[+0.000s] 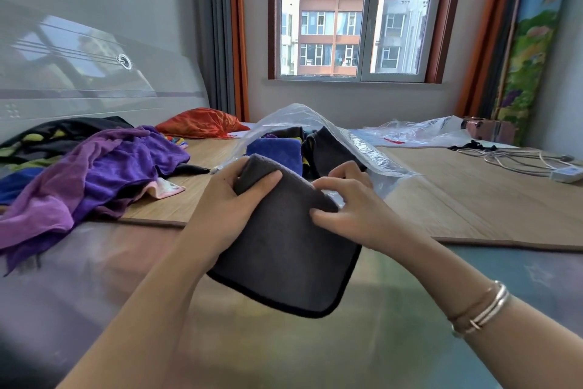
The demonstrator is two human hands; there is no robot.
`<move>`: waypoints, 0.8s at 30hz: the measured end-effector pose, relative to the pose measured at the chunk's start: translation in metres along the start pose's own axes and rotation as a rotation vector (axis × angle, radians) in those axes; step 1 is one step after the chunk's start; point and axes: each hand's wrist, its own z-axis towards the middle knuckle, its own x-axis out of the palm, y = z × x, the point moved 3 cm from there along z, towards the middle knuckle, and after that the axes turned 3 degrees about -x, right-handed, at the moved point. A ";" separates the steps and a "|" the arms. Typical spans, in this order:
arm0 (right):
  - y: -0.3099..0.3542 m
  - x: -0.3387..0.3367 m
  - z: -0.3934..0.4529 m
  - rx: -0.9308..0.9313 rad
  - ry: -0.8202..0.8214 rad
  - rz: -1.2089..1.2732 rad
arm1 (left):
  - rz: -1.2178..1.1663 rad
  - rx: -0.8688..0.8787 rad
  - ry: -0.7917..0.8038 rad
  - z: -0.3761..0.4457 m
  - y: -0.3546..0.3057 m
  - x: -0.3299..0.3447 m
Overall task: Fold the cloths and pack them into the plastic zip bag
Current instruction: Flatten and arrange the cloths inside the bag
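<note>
A folded dark grey cloth point(284, 249) with a black hem is held over the bed, its far end at the mouth of the clear plastic zip bag point(318, 123). My left hand point(230, 202) grips the cloth's upper left corner, thumb on top. My right hand point(350, 205) touches the cloth's right edge, and its curled fingers pinch the bag's lower lip. Inside the bag lie a blue cloth point(274, 148) and a dark cloth point(328, 148). A loose heap of purple cloths point(104, 174) lies on the left.
An orange cloth point(202, 123) lies by the headboard point(79, 82). Black and blue garments sit behind the purple heap. More clear plastic point(419, 130), white cables with a power strip point(536, 164) and a small box lie at the right on the bamboo mat point(473, 199).
</note>
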 end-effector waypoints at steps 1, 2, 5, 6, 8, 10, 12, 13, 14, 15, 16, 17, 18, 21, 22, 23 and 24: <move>0.004 0.000 0.011 -0.015 0.011 -0.084 | 0.009 0.004 -0.023 0.006 0.003 -0.002; 0.008 -0.001 0.023 -0.025 0.016 -0.163 | 0.025 0.000 -0.047 0.013 0.005 -0.003; 0.011 -0.001 0.063 0.040 -0.051 -0.307 | 0.021 -0.090 -0.070 0.040 0.016 -0.001; 0.008 0.002 0.078 0.075 -0.077 -0.255 | 0.005 -0.137 -0.063 0.050 0.019 0.003; -0.003 0.011 0.110 0.140 -0.124 -0.170 | 0.057 -0.263 -0.042 0.072 0.027 0.014; -0.022 0.022 0.140 0.205 -0.141 -0.295 | 0.190 -0.377 0.025 0.092 0.041 0.030; -0.047 0.028 0.167 0.272 -0.130 -0.511 | 0.331 -0.454 0.127 0.113 0.057 0.045; -0.060 0.029 0.177 0.303 -0.108 -0.571 | 0.421 -0.474 0.176 0.123 0.065 0.052; -0.073 0.029 0.186 0.326 -0.080 -0.582 | 0.511 -0.474 0.222 0.133 0.074 0.060; -0.087 0.029 0.195 0.350 -0.049 -0.569 | 0.591 -0.463 0.262 0.143 0.082 0.068; -0.098 0.029 0.204 0.369 -0.023 -0.559 | 0.655 -0.444 0.287 0.153 0.091 0.076; -0.110 0.028 0.215 0.390 -0.017 -0.557 | 0.713 -0.435 0.306 0.161 0.103 0.085; -0.123 0.028 0.225 0.411 -0.035 -0.555 | 0.781 -0.443 0.321 0.169 0.117 0.095; -0.163 0.039 0.264 0.484 -0.149 -0.527 | 1.030 -0.461 0.346 0.194 0.164 0.120; -0.179 0.047 0.277 0.496 -0.180 -0.531 | 1.082 -0.458 0.349 0.201 0.178 0.126; -0.194 0.055 0.288 0.509 -0.193 -0.528 | 1.116 -0.444 0.341 0.206 0.192 0.132; -0.207 0.064 0.295 0.514 -0.184 -0.509 | 1.139 -0.430 0.332 0.209 0.205 0.136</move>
